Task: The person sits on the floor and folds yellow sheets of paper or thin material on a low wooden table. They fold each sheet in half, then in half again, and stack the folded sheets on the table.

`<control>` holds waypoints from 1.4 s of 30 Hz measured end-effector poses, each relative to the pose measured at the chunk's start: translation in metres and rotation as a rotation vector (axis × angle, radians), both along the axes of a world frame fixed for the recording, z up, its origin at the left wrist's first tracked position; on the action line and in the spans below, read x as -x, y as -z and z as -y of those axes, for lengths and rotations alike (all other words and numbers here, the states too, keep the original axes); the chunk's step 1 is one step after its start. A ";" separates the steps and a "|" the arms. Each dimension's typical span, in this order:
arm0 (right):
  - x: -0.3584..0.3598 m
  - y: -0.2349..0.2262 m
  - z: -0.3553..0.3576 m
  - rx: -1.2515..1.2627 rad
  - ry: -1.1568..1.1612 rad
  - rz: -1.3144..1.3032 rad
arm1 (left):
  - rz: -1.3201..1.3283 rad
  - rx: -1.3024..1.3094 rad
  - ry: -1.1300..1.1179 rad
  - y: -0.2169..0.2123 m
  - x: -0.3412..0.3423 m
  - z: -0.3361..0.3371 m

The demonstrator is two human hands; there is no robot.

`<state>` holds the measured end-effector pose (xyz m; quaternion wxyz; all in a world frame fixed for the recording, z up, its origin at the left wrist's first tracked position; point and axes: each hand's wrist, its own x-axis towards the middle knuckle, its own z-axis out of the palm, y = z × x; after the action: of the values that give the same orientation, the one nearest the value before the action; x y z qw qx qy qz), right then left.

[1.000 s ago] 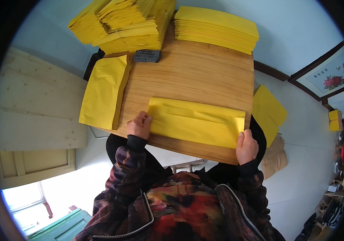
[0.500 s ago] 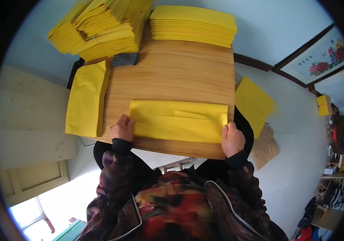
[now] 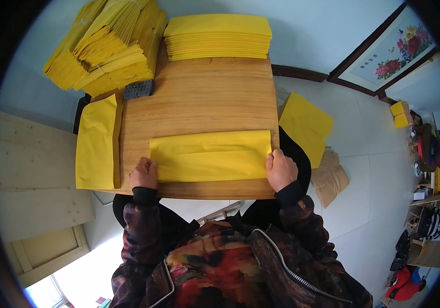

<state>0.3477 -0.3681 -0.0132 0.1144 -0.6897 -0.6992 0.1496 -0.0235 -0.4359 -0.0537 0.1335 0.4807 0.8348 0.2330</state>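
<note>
A yellow folded paper sheet (image 3: 211, 156) lies lengthwise across the near part of the wooden table (image 3: 204, 97), with shallow creases along it. My left hand (image 3: 144, 173) pinches its left end, the fingers curled at the edge. At the opposite end, my right hand (image 3: 281, 170) grips the right edge between thumb and fingers. Left of my left hand rests a thicker yellow folded piece or pile (image 3: 97, 143), its top wrinkled.
Along the table's far edge stands a neat stack of yellow folded paper (image 3: 217, 38). Tied yellow bundles (image 3: 122, 46) pile up at the far left, beside a dark grey block (image 3: 139, 90). Yellow sheets (image 3: 307, 128) and crumpled brown paper (image 3: 330, 177) are right of the table, low down.
The whole view has shifted, so the table sits further left in the picture. Both hands keep hold of the sheet's ends, and its raised crease at the right looks flatter.
</note>
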 end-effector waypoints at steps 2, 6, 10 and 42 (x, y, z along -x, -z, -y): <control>0.001 -0.001 -0.001 0.010 0.011 0.019 | 0.014 -0.006 0.008 -0.001 -0.001 0.000; 0.005 -0.008 -0.003 0.042 0.018 0.119 | 0.037 -0.002 -0.014 -0.003 -0.001 0.000; 0.010 -0.017 -0.003 0.043 0.011 0.227 | 0.003 -0.011 -0.004 -0.002 -0.003 -0.001; 0.086 0.029 0.039 -0.213 -0.786 -0.055 | 0.010 0.004 0.023 -0.001 0.001 0.000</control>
<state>0.2619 -0.4067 -0.0427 0.1381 -0.3497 -0.9179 0.1270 -0.0242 -0.4360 -0.0526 0.1413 0.4887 0.8291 0.2320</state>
